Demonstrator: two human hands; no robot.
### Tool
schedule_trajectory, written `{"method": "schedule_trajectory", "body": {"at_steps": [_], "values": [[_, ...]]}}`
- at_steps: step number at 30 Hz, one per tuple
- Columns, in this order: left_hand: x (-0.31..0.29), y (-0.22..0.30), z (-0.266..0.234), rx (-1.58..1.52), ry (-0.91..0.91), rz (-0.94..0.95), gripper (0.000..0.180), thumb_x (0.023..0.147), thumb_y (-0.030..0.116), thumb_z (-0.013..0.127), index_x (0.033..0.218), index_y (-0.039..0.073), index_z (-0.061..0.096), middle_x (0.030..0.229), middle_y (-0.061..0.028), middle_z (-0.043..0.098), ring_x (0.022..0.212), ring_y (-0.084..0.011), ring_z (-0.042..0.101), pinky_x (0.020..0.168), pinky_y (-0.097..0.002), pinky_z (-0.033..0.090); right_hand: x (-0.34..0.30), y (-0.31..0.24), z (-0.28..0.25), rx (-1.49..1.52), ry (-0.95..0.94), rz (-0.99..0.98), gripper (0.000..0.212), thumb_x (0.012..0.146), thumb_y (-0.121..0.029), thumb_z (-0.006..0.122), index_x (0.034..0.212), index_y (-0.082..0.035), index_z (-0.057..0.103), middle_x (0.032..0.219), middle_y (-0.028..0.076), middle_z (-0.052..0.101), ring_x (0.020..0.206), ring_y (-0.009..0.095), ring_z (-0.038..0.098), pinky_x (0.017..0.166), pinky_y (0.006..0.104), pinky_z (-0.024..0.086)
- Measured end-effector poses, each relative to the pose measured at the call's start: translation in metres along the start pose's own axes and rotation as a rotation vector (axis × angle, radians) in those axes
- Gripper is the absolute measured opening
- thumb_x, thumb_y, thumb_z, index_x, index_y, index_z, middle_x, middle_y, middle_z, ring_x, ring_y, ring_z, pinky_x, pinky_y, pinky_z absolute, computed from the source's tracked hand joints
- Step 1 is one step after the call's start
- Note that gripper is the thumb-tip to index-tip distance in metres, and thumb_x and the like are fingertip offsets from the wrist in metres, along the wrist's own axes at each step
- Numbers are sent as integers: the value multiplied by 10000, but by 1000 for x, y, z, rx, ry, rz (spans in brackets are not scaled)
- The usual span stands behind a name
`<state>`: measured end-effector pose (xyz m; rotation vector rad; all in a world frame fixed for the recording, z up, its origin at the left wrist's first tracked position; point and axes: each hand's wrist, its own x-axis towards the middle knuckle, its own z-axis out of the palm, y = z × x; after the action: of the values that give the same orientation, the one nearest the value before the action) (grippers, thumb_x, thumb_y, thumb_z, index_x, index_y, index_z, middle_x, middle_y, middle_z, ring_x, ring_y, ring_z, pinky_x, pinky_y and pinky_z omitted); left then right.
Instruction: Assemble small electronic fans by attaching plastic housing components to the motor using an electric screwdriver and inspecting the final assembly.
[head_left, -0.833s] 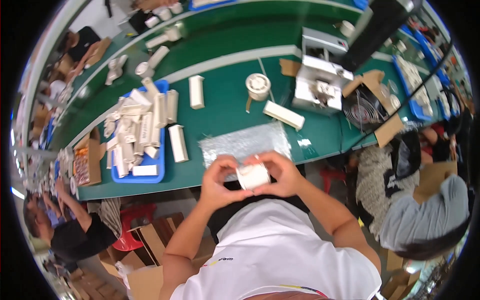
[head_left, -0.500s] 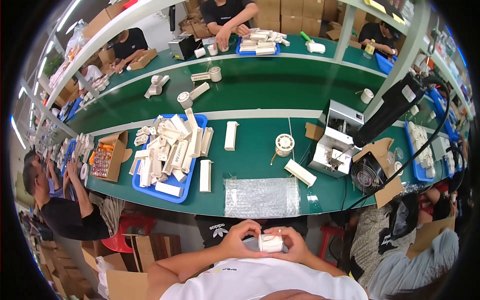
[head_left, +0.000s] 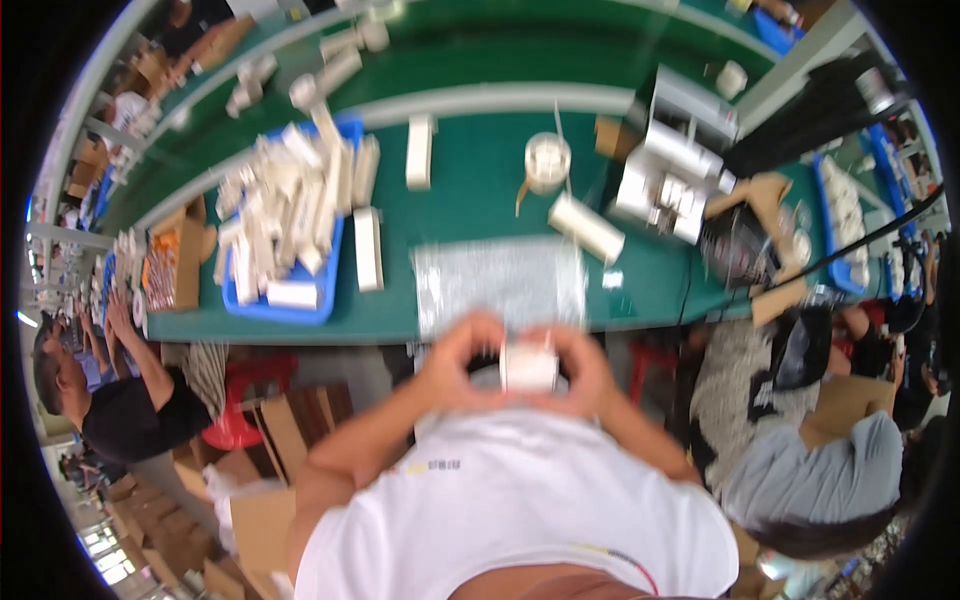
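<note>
My left hand point(head_left: 458, 365) and my right hand point(head_left: 584, 372) are closed round a short white cylindrical fan housing point(head_left: 528, 368), one at each side. I hold it in front of my chest, by the table's near edge. The inside of the housing and most fingertips are blurred. Just beyond lies a sheet of clear bubble wrap point(head_left: 498, 285). Farther off stands a round white fan head point(head_left: 548, 163) with a wire, beside a tilted white handle shell point(head_left: 587, 228). Two more shells, a far handle shell point(head_left: 419, 152) and a nearer handle shell point(head_left: 368, 250), lie to the left.
A blue tray point(head_left: 332, 290) heaped with white plastic parts sits left, beside a cardboard box point(head_left: 187, 262). At right are a bench machine point(head_left: 668, 185), a black fan point(head_left: 738, 245), cables and another blue tray point(head_left: 838, 222). Co-workers sit on both sides; a seated person point(head_left: 820, 470) is close on my right.
The view has tipped, so the table appears higher in the picture. My hands have come up to the bubble wrap's near edge in view, still holding the housing, which is turned slightly.
</note>
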<state>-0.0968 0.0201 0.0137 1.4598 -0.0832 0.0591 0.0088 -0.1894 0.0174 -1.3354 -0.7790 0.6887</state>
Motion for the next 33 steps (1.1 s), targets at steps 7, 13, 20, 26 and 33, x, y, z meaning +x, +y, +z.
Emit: {"method": "schedule_trajectory", "body": {"at_steps": [7, 13, 20, 26, 33], "values": [[49, 23, -4, -49, 171, 151, 645, 715, 23, 835, 1280, 22, 524, 1275, -97, 489, 1197, -215, 525, 1007, -395, 495, 58, -14, -11, -63, 53, -418, 707, 713, 39, 808, 1309, -22, 433, 1326, 199, 492, 1229, 287, 531, 1021, 406, 468], [39, 17, -9, -164, 205, 219, 600, 801, 14, 772, 1338, 3, 507, 1340, -108, 492, 1255, -239, 509, 1037, -408, 474, 57, -22, -4, -4, 54, -235, 720, 726, -26, 824, 1358, 13, 481, 1316, 165, 562, 1203, 241, 579, 1025, 389, 484], [37, 26, 1, -85, 354, 146, 516, 863, 39, 712, 1338, -4, 514, 1327, -122, 524, 1222, -231, 550, 981, -373, 508, 71, -14, 7, -507, 230, -440, 676, 670, -55, 852, 1284, -13, 571, 1279, 191, 589, 1154, 334, 609, 959, 389, 507], [53, 31, -36, 463, 152, 41, 313, 867, 85, 695, 1159, -16, 647, 1021, -148, 698, 962, -229, 691, 813, -308, 584, 72, -6, -5, -183, 51, -89, 585, 730, -60, 804, 1260, -14, 560, 1275, 190, 580, 1049, 285, 662, 869, 343, 562], [61, 38, -36, 788, 269, 210, 295, 787, 142, 788, 1049, 39, 703, 904, -110, 677, 736, -278, 655, 638, -336, 540, 88, -16, -14, -438, -15, -46, 418, 803, -59, 743, 1210, -34, 650, 1177, 124, 653, 977, 229, 682, 832, 323, 577]]}}
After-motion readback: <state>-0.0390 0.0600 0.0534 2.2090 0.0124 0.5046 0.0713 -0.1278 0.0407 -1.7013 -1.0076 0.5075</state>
